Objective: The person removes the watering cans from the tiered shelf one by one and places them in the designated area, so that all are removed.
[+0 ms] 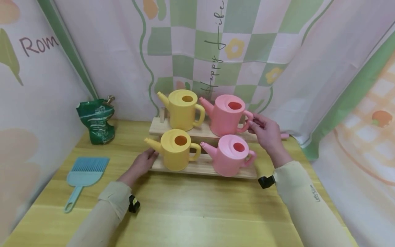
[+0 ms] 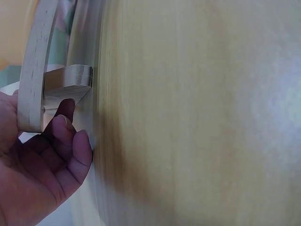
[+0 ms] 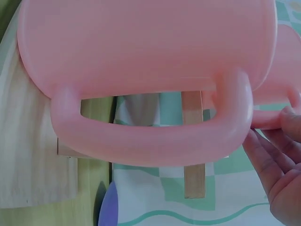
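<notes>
A two-tier wooden stand (image 1: 202,164) holds toy watering cans. On its upper tier are a yellow watering can (image 1: 182,113) and a darker pink watering can (image 1: 226,118). Below sit another yellow watering can (image 1: 176,156) and a light pink watering can (image 1: 229,159). My left hand (image 1: 142,164) grips the lower board's left end; in the left wrist view its fingers (image 2: 81,146) curl beneath the board (image 2: 35,70). With thumb and fingers, my right hand (image 1: 266,132) pinches the upper pink can's handle. The light pink can's handle (image 3: 150,146) fills the right wrist view's foreground.
A crumpled green bag (image 1: 100,127) stands at the table's back left. Nearer lies a light blue dustpan-shaped tool with bristles (image 1: 86,175). Printed curtains (image 1: 117,68) surround the wooden table (image 1: 191,212). A pink rod end (image 1: 284,136) shows beyond my right hand.
</notes>
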Tool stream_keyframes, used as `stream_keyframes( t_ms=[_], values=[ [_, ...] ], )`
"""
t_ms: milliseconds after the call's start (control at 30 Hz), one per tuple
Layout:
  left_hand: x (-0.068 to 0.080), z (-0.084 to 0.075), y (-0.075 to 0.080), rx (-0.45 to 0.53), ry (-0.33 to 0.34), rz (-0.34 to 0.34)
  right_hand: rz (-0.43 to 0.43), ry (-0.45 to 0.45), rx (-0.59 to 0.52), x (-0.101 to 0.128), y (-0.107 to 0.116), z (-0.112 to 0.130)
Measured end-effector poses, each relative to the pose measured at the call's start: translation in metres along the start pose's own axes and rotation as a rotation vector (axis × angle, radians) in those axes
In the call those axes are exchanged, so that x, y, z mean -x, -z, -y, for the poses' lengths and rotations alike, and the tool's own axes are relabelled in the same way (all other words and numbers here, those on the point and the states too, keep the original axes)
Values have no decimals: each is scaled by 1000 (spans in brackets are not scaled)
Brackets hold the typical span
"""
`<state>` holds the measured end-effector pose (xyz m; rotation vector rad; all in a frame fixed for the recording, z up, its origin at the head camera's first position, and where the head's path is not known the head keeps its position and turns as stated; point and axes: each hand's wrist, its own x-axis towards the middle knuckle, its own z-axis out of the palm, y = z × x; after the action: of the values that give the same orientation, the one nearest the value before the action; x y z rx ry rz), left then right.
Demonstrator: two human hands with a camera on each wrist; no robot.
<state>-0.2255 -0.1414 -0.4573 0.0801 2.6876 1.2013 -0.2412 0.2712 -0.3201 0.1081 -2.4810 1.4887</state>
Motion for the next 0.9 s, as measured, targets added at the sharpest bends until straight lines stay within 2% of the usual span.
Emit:
stream_keyframes(
  t_ms=[267,467,733,900],
  values=[
    [-1,2,-1,12,-18,-2,-75,2,-43,6,4,4],
    [-1,3,-1,6,-16,-6,-169,20,-18,11,14,10],
    [1,1,0,10,-25,10,-200,19,-57,20,34,10],
    [1,1,1,14,-36,14,-215,20,-214,26,49,10]
  ],
)
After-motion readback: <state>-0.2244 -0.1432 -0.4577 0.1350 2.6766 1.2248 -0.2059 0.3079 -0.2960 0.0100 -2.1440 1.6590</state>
